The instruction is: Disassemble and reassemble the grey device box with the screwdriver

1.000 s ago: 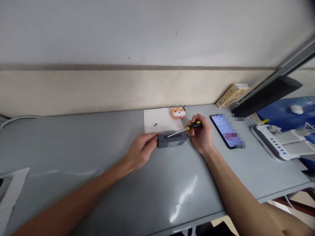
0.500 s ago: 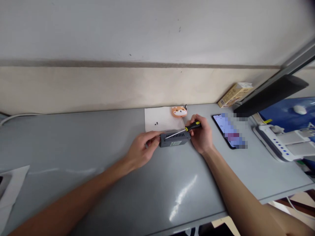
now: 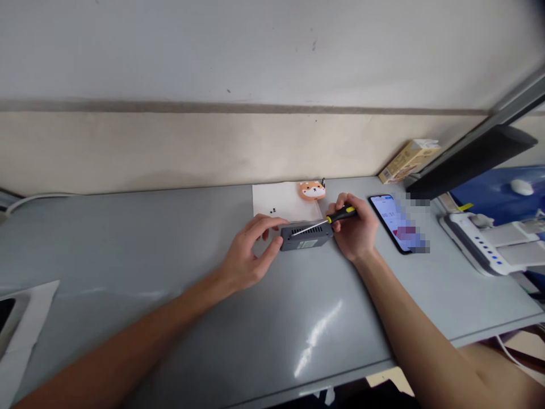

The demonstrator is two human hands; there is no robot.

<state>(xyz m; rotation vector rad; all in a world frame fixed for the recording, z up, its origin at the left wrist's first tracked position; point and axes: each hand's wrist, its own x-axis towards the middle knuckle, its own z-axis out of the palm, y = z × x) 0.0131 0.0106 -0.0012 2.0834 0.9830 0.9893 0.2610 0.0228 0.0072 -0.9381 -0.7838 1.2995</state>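
Observation:
A small dark grey vented box point(image 3: 305, 243), with a row of slots and a pale label, is tilted up on the desk before me. My left hand point(image 3: 251, 253) has thumb and fingers around its left end. In my right hand point(image 3: 355, 227) is a black and yellow screwdriver point(image 3: 343, 214). Its metal shaft slants left across the slots, and the tip is by the box's left end. The right hand's fingers are also close against the box's right end. Behind the box, several tiny black screws point(image 3: 273, 211) lie on a white sheet of paper point(image 3: 264, 199).
An orange animal-faced case point(image 3: 312, 191) rests on the paper. To the right are a phone point(image 3: 389, 218), a white power strip point(image 3: 472, 241) with plugs, a yellow carton point(image 3: 409, 161) and a black monitor base point(image 3: 472, 162). More paper point(image 3: 36, 318) lies at the left edge.
My left fingers have spread a little on the box's end. The box, the screwdriver and both hands appear slightly farther right, while the whole view has shifted a little.

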